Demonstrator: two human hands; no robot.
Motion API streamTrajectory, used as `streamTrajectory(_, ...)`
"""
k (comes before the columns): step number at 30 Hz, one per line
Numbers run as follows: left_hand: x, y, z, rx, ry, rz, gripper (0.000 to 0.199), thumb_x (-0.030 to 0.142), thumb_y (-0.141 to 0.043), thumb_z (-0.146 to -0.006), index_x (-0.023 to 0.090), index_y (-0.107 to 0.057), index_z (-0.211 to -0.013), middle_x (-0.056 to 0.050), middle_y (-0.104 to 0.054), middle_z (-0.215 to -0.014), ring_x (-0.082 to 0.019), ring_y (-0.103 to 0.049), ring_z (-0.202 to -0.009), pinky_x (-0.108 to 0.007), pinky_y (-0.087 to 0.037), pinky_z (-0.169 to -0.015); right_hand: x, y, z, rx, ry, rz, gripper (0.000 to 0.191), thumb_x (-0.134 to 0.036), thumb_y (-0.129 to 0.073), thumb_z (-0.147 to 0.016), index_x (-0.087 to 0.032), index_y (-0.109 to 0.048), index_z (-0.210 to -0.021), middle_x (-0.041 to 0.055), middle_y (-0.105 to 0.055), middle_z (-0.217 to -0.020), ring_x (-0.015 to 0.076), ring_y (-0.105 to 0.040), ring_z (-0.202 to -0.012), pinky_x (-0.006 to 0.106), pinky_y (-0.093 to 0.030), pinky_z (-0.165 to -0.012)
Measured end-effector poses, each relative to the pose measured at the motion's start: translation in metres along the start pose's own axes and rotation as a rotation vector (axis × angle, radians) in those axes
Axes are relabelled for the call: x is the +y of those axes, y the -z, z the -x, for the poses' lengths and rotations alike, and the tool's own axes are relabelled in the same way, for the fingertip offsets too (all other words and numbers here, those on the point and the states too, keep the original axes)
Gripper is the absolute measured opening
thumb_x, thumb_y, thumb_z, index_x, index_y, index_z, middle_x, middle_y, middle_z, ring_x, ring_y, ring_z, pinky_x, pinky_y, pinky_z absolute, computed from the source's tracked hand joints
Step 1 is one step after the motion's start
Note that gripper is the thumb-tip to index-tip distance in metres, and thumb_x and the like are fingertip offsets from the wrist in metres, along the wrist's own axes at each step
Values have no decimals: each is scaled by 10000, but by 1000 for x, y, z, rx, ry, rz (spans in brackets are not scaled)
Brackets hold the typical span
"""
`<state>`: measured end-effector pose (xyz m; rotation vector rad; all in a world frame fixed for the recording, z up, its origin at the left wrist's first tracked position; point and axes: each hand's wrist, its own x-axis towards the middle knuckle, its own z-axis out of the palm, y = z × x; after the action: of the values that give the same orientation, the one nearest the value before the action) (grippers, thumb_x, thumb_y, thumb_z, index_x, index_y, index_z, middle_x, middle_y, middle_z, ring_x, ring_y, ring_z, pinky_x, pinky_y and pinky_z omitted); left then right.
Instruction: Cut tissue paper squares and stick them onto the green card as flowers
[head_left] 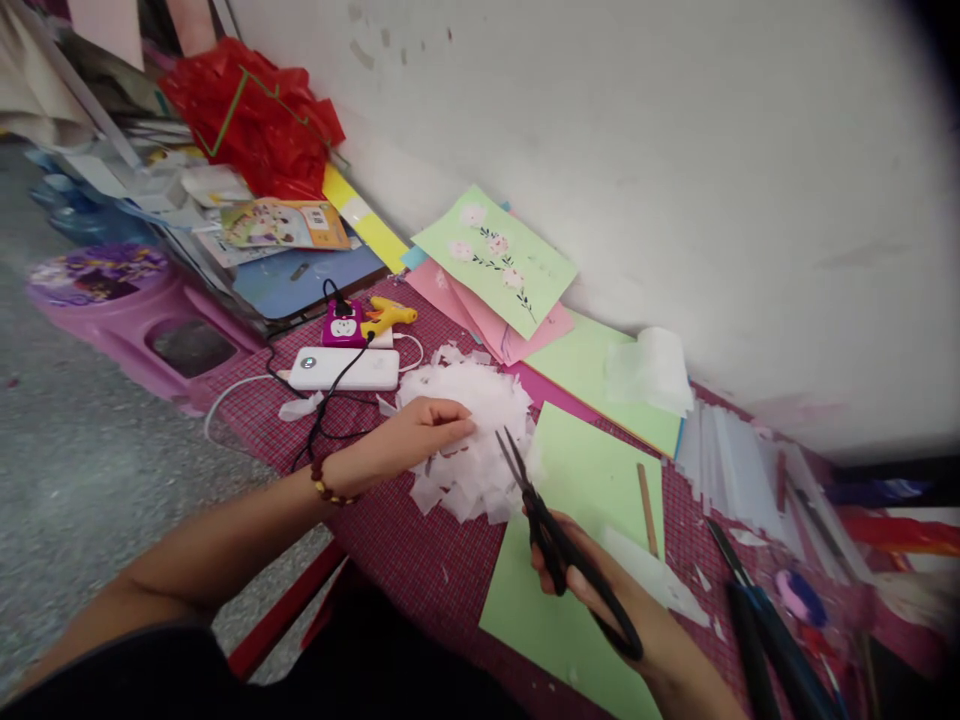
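Observation:
My right hand [592,575] is wrapped round the handles of black-handled scissors [551,535]. Their blades are slightly apart and point up and left, with nothing visible between them. Over a heap of white thin-paper pieces [480,385], my left hand [431,430] has thumb and fingers pressed together in a pinch. Whatever the pinch holds, if anything, blends with the white pieces behind it. Beneath the scissors lie light green sheets [525,640], and a thin brown stick [646,508] rests on them.
A white power bank [345,368] and yellow glue gun [388,315] with cables stand left of the heap. Behind are a flower-painted green card [499,255] and a white roll [664,365]. White strips [739,465] and larger scissors [757,620] lie right. A pink stool [150,330] stands left.

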<state>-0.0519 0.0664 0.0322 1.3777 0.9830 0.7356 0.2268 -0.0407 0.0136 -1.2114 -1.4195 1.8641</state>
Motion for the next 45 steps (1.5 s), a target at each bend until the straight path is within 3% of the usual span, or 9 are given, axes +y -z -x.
streamTrajectory(8, -5, -5, -2, -153, -14, -105, 367, 429, -542, -888, 156, -512, -644, 50, -370, -579, -68, -302, -524, -216, -215, -491, -11, -14, -17, 51, 27, -26, 633, -646, -637, -803, -179, -555, -1223, 22, -538, -820, 121, -451, -625, 277, -360, -586)
streamTrajectory(13, -8, -2, 1, -118, 86, 62, 192, 327, -648, -769, 150, -571, -768, 40, -516, -650, -73, -449, -556, -205, -366, -545, -10, -15, -20, 102, 30, -31, 522, -594, -614, -846, -146, -579, -1112, -8, -502, -727, 63, -358, -478, 240, -268, -462)
streamTrajectory(16, -7, 2, 5, -21, 167, 160, 175, 266, -675, -692, 142, -587, -778, 39, -555, -648, -71, -482, -548, -207, -408, -556, -7, -13, -19, 79, 40, -51, 529, -612, -604, -846, -165, -556, -1126, 13, -529, -781, 83, -430, -533, 243, -306, -493)
streamTrajectory(20, -7, 8, 8, 111, 154, 217, 137, 230, -668, -662, 135, -605, -738, 48, -542, -624, -52, -470, -522, -187, -382, -527, -6, -8, -18, 8, 11, -62, 577, -622, -600, -846, -197, -522, -1227, 37, -544, -851, 132, -491, -658, 276, -366, -586)
streamTrajectory(25, -7, 11, 9, 174, 132, 339, 150, 236, -683, -663, 143, -582, -722, 47, -546, -630, -54, -504, -532, -177, -402, -506, 3, -2, -10, -36, 21, -124, 622, -625, -549, -871, -251, -478, -1363, 71, -548, -993, 198, -534, -843, 349, -405, -763)
streamTrajectory(28, -7, 10, 6, 182, 135, 417, 198, 271, -695, -690, 156, -554, -768, 30, -585, -658, -79, -569, -564, -180, -426, -496, 8, 1, -5, -53, -4, -118, 592, -621, -548, -870, -262, -501, -1338, 75, -549, -1011, 219, -550, -887, 367, -412, -794)
streamTrajectory(33, -7, -1, -3, 161, 83, 451, 267, 302, -724, -717, 165, -542, -858, 36, -599, -646, -75, -575, -540, -184, -443, -502, 9, -7, -4, -83, -8, -73, 581, -637, -575, -844, -244, -542, -1269, 84, -571, -994, 225, -545, -881, 362, -430, -773)
streamTrajectory(40, -4, -21, -1, 76, 36, 318, 373, 212, -701, -724, 178, -537, -1058, 57, -590, -735, -59, -573, -560, -187, -435, -538, 1, -23, -15, -40, 29, -102, 596, -649, -579, -845, -225, -518, -1260, 58, -553, -956, 180, -554, -832, 330, -426, -751)
streamTrajectory(45, -1, -23, 3, 102, 18, 287, 407, 208, -679, -728, 167, -537, -1107, 59, -566, -720, -61, -561, -571, -188, -418, -550, 0, -32, -22, 31, 49, -83, 574, -634, -597, -842, -183, -535, -1193, 6, -523, -797, 92, -476, -575, 245, -376, -539)
